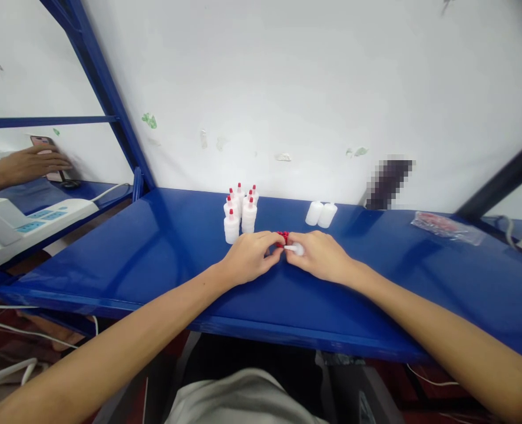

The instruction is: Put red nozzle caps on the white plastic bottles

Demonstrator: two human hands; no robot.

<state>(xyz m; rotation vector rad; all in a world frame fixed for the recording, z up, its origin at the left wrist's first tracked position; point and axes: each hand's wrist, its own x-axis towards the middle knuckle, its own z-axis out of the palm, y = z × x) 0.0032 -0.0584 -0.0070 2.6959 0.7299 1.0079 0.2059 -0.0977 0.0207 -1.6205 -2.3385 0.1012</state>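
My right hand (320, 254) is closed around a white pointed nozzle (295, 248), its tip turned left. Close against it, my left hand (253, 254) has thumb and fingers brought together near that tip; whatever they pinch is hidden. Small red caps (283, 235) show just behind and between the two hands. To the left stand several white bottles with red-tipped nozzles (231, 227), grouped in rows. Beyond my right hand are two white bottles (314, 212) without nozzles, side by side.
The blue table (181, 259) meets a white wall at the back. A clear plastic bag (449, 227) with red contents lies at the right. At the left, another person's hand (31, 165) touches a phone on a stand, near a white power strip (53, 215). Blue frame posts flank the table.
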